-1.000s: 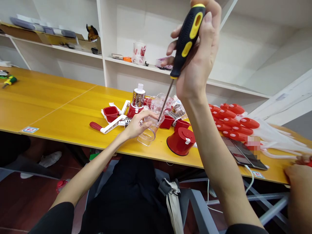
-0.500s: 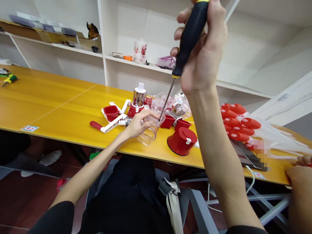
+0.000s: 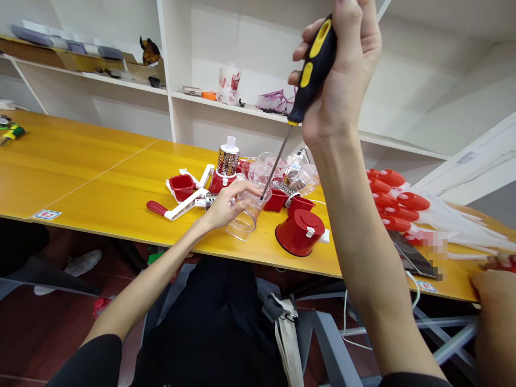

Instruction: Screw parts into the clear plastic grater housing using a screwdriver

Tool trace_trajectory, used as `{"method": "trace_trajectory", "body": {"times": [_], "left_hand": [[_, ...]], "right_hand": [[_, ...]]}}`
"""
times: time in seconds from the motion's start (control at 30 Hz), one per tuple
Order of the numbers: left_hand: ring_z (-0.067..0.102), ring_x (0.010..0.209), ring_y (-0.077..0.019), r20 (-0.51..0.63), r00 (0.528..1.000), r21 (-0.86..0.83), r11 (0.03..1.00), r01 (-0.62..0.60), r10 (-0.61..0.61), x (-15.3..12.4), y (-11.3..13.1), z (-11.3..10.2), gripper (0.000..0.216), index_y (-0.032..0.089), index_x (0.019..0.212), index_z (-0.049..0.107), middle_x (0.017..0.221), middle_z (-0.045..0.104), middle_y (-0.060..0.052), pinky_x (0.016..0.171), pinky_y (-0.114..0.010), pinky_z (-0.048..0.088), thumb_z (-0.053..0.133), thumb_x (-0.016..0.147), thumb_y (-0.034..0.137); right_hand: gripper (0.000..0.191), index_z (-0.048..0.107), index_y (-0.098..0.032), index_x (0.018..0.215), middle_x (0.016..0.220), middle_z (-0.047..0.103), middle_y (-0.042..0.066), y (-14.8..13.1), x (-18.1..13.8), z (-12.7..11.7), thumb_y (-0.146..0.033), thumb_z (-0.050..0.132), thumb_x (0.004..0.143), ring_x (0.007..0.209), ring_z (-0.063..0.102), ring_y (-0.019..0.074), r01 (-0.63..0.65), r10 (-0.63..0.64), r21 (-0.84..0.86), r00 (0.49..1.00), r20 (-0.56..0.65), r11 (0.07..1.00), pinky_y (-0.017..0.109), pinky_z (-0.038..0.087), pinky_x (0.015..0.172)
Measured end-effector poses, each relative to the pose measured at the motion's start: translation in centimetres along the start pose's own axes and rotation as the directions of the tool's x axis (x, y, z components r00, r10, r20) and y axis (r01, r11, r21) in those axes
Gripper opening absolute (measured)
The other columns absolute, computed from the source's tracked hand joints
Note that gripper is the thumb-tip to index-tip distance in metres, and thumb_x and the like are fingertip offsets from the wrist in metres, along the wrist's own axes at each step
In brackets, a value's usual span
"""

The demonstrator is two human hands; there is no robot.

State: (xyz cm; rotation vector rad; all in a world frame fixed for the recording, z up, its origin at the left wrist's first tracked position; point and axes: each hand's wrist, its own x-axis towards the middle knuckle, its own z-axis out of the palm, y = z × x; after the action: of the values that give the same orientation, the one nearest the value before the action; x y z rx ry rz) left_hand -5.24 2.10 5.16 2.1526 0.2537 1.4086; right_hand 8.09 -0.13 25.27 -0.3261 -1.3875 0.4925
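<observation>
Fingers of my right hand (image 3: pixel 342 91): wrapped tight round the black-and-yellow handle of the screwdriver (image 3: pixel 312 70), which I held high above the counter (image 3: pixel 100 183).
Fingers of my left hand (image 3: pixel 226 207): curled over the clear plastic housing (image 3: pixel 244 223), gripping it from its left side and top.
Screwdriver: it was slanted, handle up and to the right, with the thin shaft running down to the left. Its tip sat in the upper opening of the housing.
Housing: it lay tilted on its side near the front edge of the counter, just left of the red base (image 3: pixel 299 232). As far as I could see, the two were not touching.
Behind it: a steel grater drum (image 3: pixel 228 161) stood upright among red trays (image 3: pixel 183 185) and more clear parts (image 3: pixel 278 166).
Right side: a row of red-handled cranks (image 3: pixel 397 201) lay well apart from my hands, with a phone (image 3: pixel 411 259) beside them.
Far right: another person's hand (image 3: pixel 494 298) was at the counter's edge.
</observation>
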Motion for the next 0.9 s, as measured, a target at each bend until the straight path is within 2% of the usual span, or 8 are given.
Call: {"method": "trace_trajectory", "body": {"times": [0.07,0.13,0.23,0.4,0.53,0.7,0.8,0.9], "left_hand": [[0.066,0.113,-0.0263,0.005,1.000,0.000,1.000,0.007,-0.007,0.0,0.1,0.0,0.058,0.023,0.107,0.073,0.115,0.075,-0.009,0.102,-0.046,0.047,0.050,0.091,0.074],[0.066,0.113,-0.0263,0.009,1.000,0.003,1.000,0.019,-0.019,0.0,0.2,-0.1,0.059,0.023,0.106,0.073,0.115,0.075,-0.009,0.103,-0.047,0.047,0.049,0.091,0.075],[0.066,0.112,-0.0268,0.007,0.999,0.013,0.999,0.036,-0.037,0.1,0.3,0.0,0.062,0.022,0.104,0.073,0.114,0.074,-0.009,0.103,-0.047,0.047,0.048,0.090,0.077],[0.066,0.112,-0.0276,0.004,0.999,0.025,0.999,0.040,-0.040,0.0,0.1,0.0,0.064,0.022,0.104,0.072,0.114,0.074,-0.010,0.102,-0.046,0.047,0.048,0.089,0.078],[0.065,0.111,-0.0275,0.003,1.000,0.028,0.999,0.028,-0.028,-0.1,0.0,0.0,0.063,0.021,0.105,0.072,0.113,0.074,-0.010,0.102,-0.046,0.047,0.048,0.090,0.077],[0.065,0.113,-0.0270,0.001,1.000,0.010,1.000,0.010,-0.010,-0.1,0.1,0.0,0.058,0.022,0.106,0.072,0.115,0.074,-0.010,0.103,-0.046,0.046,0.050,0.092,0.073],[0.065,0.116,-0.0271,0.002,1.000,0.004,1.000,0.008,-0.008,-0.1,0.1,0.0,0.056,0.022,0.105,0.072,0.115,0.074,-0.009,0.105,-0.046,0.045,0.050,0.092,0.073],[0.065,0.117,-0.0275,0.003,1.000,0.010,1.000,0.022,-0.022,-0.1,0.1,0.0,0.058,0.022,0.105,0.072,0.115,0.074,-0.009,0.105,-0.046,0.045,0.050,0.091,0.073]], "right_hand": [[0.026,0.044,-0.020,0.101,0.084,0.049,0.001,-0.1,0.1,0.1,-0.042,0.052,0.090,0.070,0.054,0.0054,-0.014,0.013,0.049,0.999,0.029,0.999,0.017,0.041,0.054],[0.021,0.041,-0.019,0.096,0.086,0.051,0.002,-0.4,0.1,0.3,-0.039,0.045,0.092,0.072,0.055,0.0059,-0.064,0.062,0.057,0.997,0.036,0.996,0.017,0.044,0.055],[0.019,0.046,-0.019,0.095,0.095,0.055,0.003,-0.8,0.1,0.7,-0.035,0.036,0.094,0.075,0.052,0.0051,-0.138,0.137,0.034,0.990,0.029,0.990,0.017,0.046,0.055],[0.024,0.052,-0.019,0.103,0.096,0.055,0.004,-0.7,-0.1,0.7,-0.040,0.043,0.093,0.074,0.051,0.0052,-0.177,0.160,0.135,0.979,0.126,0.975,0.017,0.041,0.052],[0.020,0.040,-0.020,0.096,0.079,0.048,-0.001,-0.4,-0.1,0.6,-0.039,0.043,0.093,0.055,0.037,0.0019,-0.103,0.084,0.150,0.988,0.133,0.983,0.017,0.030,0.047],[0.051,0.035,-0.019,0.084,0.067,0.035,-0.003,-0.2,0.0,0.8,-0.058,0.066,0.078,0.046,0.028,0.0008,-0.052,0.045,0.113,0.997,0.065,0.992,0.019,0.013,0.042],[0.053,0.042,-0.018,0.082,0.072,0.041,-0.001,0.0,0.1,0.9,-0.067,0.063,0.079,0.054,0.037,0.0006,-0.005,0.007,0.065,1.000,-0.023,0.998,0.017,0.018,0.043],[0.041,0.053,-0.016,0.090,0.077,0.045,0.002,0.1,0.2,0.7,-0.056,0.059,0.084,0.063,0.042,0.0014,0.011,-0.009,0.044,0.999,-0.043,0.999,0.014,0.025,0.045]]}}
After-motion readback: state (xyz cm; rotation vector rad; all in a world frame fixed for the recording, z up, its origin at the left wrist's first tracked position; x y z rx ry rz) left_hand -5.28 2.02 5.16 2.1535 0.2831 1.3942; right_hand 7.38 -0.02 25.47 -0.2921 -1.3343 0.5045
